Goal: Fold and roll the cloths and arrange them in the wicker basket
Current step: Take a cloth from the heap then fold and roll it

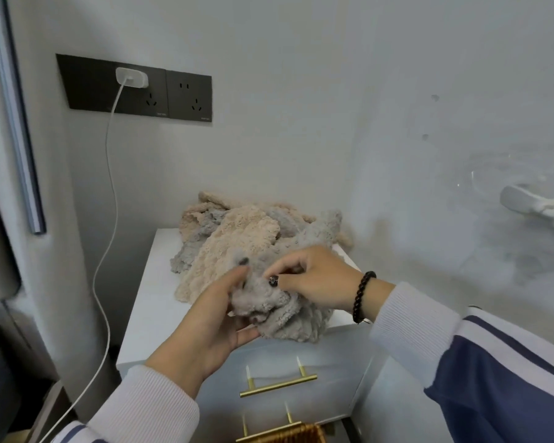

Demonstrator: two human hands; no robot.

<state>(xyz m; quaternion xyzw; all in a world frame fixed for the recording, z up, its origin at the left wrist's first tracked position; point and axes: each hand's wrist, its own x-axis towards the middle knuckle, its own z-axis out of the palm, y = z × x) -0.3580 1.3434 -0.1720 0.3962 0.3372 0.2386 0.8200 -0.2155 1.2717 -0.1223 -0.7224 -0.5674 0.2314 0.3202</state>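
Head view: both hands work one grey cloth [282,318] at the counter's [147,302] near edge. Left hand [211,327] grip: thumb and fingers pinching a corner. Right hand [317,282] grip: fingertips pinching the same cloth. Beige-and-grey cloth pile [237,238] lies just behind. Wicker basket [301,434] sits below, near.

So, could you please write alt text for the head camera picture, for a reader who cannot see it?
Two hands, the left hand and the right hand, grip a crumpled grey cloth at the front of a white nightstand. Behind it lies a pile of beige and grey cloths. The rim of a wicker basket shows at the bottom edge.
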